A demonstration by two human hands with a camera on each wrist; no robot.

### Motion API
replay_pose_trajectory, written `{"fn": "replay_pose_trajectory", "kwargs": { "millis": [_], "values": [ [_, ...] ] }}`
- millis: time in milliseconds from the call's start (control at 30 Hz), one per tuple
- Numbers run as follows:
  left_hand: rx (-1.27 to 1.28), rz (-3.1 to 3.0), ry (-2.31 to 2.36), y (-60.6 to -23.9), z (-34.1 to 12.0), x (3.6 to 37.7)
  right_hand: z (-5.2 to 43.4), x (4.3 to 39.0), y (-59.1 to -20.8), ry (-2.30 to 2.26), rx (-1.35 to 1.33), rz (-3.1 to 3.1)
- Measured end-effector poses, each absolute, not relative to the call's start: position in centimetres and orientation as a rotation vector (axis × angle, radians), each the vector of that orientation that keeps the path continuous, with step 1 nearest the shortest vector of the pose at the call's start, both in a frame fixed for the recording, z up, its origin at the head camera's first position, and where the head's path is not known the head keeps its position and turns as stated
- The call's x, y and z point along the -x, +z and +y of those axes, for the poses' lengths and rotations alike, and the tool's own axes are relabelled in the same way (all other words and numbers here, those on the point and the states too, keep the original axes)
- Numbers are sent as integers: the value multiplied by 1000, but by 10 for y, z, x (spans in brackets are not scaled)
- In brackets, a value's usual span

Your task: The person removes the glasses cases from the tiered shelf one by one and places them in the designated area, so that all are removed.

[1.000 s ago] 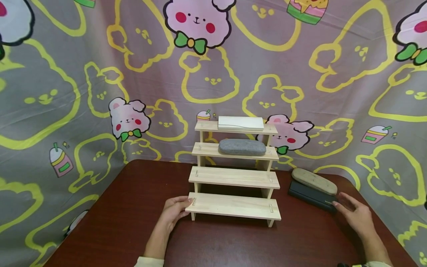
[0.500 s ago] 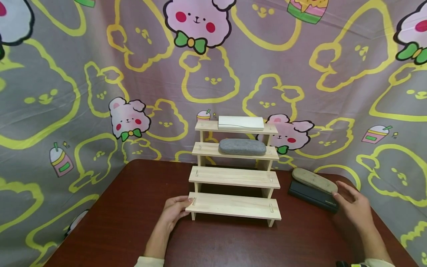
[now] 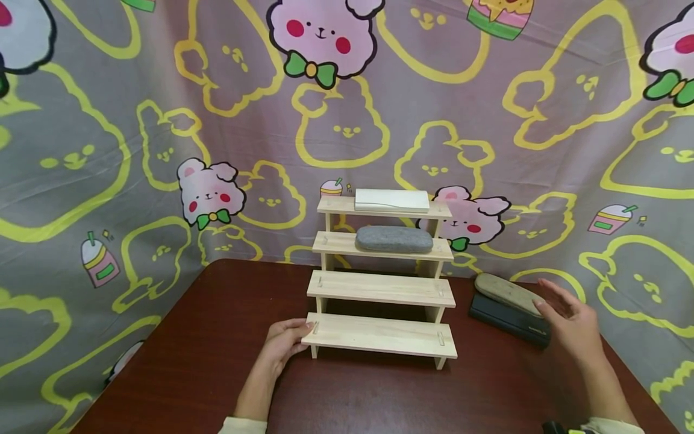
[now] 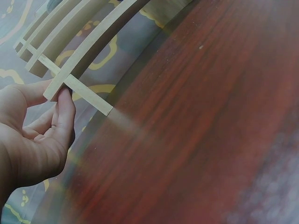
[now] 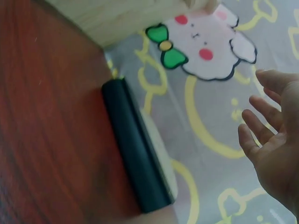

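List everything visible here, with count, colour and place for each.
Four-tier stand: 1, pale wood, middle of the table
White case: 1, white, on the stand's top level
Grey case: 1, grey, second level down
Tan case: 1, tan, right of the stand
Dark case: 1, blue-black, along the tan case's near side
Table: 1, dark reddish-brown, beneath the stand
Patterned cloth: grey with yellow outlines and pink characters, behind the table
Sleeves: 2, pale, bottom edge
Left hand: 1, pinching the stand's lower left end
Right hand: 1, near the tan case's right end
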State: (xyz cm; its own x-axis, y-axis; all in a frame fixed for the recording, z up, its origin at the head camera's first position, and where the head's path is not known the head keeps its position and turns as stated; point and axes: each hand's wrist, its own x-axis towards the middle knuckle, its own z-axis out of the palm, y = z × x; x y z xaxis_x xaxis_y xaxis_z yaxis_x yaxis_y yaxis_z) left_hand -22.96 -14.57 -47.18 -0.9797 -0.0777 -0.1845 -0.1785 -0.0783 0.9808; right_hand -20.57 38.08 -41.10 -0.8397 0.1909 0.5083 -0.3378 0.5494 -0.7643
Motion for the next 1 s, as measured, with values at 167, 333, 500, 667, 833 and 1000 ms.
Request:
{"fn": "replay_pose_trajectory", "kwargs": {
  "millis": [167,333,500,667,833,1000],
  "values": [
    [298,2082,2239,-472,-146,230,367,204,-398,1250,-148,-2205],
    [298,2086,2239,-473,-146,231,354,204,-387,1229,-215,-2139],
    [293,2083,2236,-473,-146,231,345,204,-382,1209,-245,-2115],
    [297,2088,2233,-475,-147,232,336,206,-378,1221,-300,-2120],
    [303,2090,2228,-476,-147,232,327,207,-375,1284,-345,-2126],
    [299,2093,2229,-476,-147,232,319,209,-373,1338,-365,-2115]
  ]
}}
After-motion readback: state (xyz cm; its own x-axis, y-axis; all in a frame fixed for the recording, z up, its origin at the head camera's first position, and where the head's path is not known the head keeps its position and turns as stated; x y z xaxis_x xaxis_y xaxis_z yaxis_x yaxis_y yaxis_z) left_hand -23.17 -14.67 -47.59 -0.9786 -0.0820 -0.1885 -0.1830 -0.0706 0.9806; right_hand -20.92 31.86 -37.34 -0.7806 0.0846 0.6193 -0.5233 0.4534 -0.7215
